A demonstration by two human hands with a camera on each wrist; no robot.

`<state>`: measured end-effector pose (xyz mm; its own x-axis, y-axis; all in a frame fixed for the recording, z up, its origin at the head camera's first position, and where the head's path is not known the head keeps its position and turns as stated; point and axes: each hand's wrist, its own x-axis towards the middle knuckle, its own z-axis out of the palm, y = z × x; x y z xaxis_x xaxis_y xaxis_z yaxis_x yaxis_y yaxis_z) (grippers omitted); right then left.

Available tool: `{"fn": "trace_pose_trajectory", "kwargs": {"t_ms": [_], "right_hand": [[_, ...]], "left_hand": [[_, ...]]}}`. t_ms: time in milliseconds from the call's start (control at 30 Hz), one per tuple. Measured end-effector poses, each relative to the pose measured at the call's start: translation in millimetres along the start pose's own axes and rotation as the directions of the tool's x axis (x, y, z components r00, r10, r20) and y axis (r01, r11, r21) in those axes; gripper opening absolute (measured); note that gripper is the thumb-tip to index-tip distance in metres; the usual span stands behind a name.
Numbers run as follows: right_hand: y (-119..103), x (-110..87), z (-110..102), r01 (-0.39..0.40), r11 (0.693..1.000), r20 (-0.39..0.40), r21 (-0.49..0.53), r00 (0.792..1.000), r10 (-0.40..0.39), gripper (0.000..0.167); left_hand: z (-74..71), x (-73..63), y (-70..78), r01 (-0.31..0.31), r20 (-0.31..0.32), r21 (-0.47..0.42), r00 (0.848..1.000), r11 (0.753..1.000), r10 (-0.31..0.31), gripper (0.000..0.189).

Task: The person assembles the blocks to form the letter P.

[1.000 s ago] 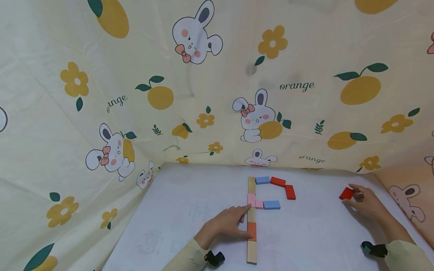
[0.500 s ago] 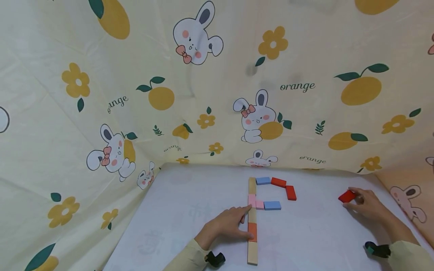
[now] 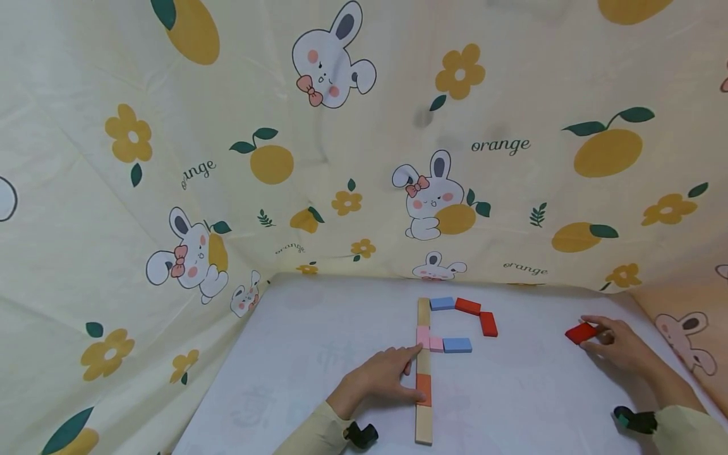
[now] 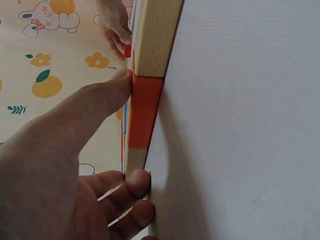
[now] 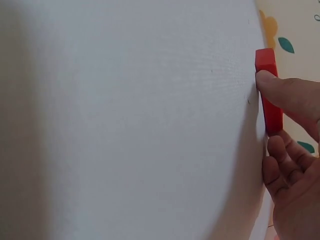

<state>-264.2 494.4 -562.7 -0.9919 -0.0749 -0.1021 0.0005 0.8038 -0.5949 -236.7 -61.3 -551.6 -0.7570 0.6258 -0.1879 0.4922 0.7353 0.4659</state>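
On the white table a column of flat wooden blocks runs toward me, with natural wood blocks (image 3: pixel 423 424), a pink block (image 3: pixel 423 335) and an orange block (image 3: pixel 423 390). My left hand (image 3: pixel 382 374) rests along its left side, forefinger extended to the pink block and thumb at the orange block (image 4: pixel 144 112). Off to the right, my right hand (image 3: pixel 621 349) pinches a red block (image 3: pixel 580 333) between thumb and fingers; the right wrist view has this red block (image 5: pixel 270 95) low by the tabletop.
Right of the column's top lie a blue block (image 3: pixel 442 304) and two red blocks (image 3: pixel 488 324) in a bend. Lower, a small pink block (image 3: pixel 436 344) and another blue block (image 3: pixel 457 345) form a short row. A patterned cloth (image 3: pixel 375 139) hangs behind the table.
The red block in my right hand has turned and shifted slightly left, with more of its length showing. My left hand has stayed at the column.
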Motion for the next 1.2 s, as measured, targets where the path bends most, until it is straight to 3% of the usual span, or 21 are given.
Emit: {"fn": "trace_pose_trajectory", "kwargs": {"t_ms": [367, 767, 1200], "right_hand": [[-2.1, -0.3, -0.7, 0.039, 0.999, -0.031, -0.019, 0.999, -0.039, 0.055], [-20.9, -4.3, 1.6, 0.019, 0.999, 0.001, 0.037, 1.000, -0.019, 0.047], [-55.0, -2.3, 21.3, 0.047, 0.997, 0.033, 0.060, 0.998, -0.049, 0.049]], "left_hand": [[-0.2, -1.0, 0.6, 0.013, 0.005, -0.001, 1.000, 1.000, -0.013, 0.099], [1.2, 0.4, -1.1, 0.009, 0.011, 0.005, 1.000, 1.000, -0.009, 0.099], [1.9, 2.0, -1.6, 0.010, 0.006, 0.006, 1.000, 1.000, -0.010, 0.100]]}}
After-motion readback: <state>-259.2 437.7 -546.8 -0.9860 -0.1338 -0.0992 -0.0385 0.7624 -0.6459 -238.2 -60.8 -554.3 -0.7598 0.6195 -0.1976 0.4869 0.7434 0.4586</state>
